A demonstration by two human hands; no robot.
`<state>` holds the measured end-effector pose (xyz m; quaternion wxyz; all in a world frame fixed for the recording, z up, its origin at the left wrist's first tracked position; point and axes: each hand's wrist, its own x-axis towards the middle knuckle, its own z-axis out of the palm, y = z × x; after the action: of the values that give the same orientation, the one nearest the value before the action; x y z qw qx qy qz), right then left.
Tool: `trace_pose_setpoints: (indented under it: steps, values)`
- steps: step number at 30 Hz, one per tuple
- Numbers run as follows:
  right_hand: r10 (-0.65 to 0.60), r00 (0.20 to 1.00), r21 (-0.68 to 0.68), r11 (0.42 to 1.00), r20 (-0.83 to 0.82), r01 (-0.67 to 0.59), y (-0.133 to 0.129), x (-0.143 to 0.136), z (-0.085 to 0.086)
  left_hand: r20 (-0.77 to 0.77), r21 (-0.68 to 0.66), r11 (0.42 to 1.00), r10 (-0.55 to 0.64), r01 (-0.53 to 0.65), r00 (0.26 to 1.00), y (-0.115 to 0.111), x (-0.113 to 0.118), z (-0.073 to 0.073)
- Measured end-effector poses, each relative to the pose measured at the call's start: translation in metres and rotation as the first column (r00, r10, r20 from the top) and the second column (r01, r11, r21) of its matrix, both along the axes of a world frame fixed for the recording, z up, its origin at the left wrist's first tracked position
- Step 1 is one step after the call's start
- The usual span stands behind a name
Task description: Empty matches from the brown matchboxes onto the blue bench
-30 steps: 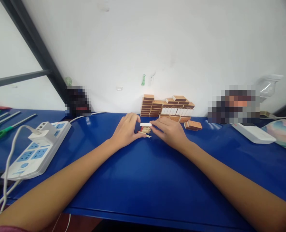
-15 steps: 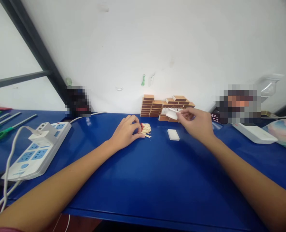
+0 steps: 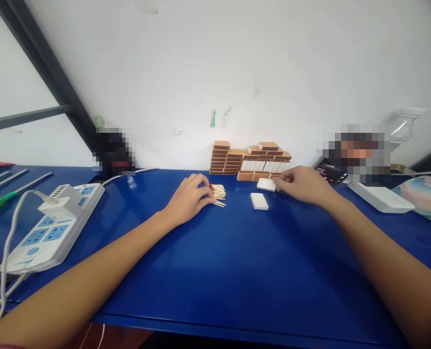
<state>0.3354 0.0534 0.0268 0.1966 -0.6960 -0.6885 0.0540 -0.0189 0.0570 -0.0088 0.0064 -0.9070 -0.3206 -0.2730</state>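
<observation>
White rectangular tray (image 3: 265, 184) and red-tipped wooden matches (image 3: 219, 192) on blue table (image 3: 208, 271)

The left hand (image 3: 190, 198) rested, fingers curled, at the matches; the right hand (image 3: 303, 185), fingers narrow, touched the tray's right end. I could not tell whether either gripped.

Found on table (image 3: 215, 271): matches (image 3: 219, 192) centrally, two matchbox trays (image 3: 259, 201) right of these, stacked matchboxes (image 3: 220, 158) behind, power strip (image 3: 51, 235) left.

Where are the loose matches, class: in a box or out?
Out: the matches lie bunched directly on the blue tabletop, beside the left hand.
</observation>
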Motion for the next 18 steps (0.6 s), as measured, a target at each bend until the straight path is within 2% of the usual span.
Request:
trace_pose_setpoints:
  steps: [3, 7, 13, 18]
  values:
    - [0.047, 0.997, 0.005, 0.999, 0.068, -0.048, -0.001, 0.003, 0.004, 0.004, 0.004, 1.000, -0.010, 0.010, 1.000, 0.000, 0.001, -0.001]
    - [0.122, 0.989, 0.013, 0.992, 0.079, -0.123, -0.004, 0.001, 0.007, 0.036, 0.037, 0.999, -0.028, 0.027, 0.999, -0.001, 0.004, 0.000]
    - [0.144, 0.982, 0.007, 0.989, 0.122, -0.146, -0.012, -0.014, 0.012, 0.026, 0.054, 0.994, -0.095, 0.094, 0.995, -0.003, 0.009, 0.001]
    - [0.227, 0.951, -0.160, 0.967, 0.208, -0.196, -0.023, -0.026, 0.020, 0.026, 0.061, 0.994, -0.093, 0.092, 0.995, -0.001, 0.005, -0.001]
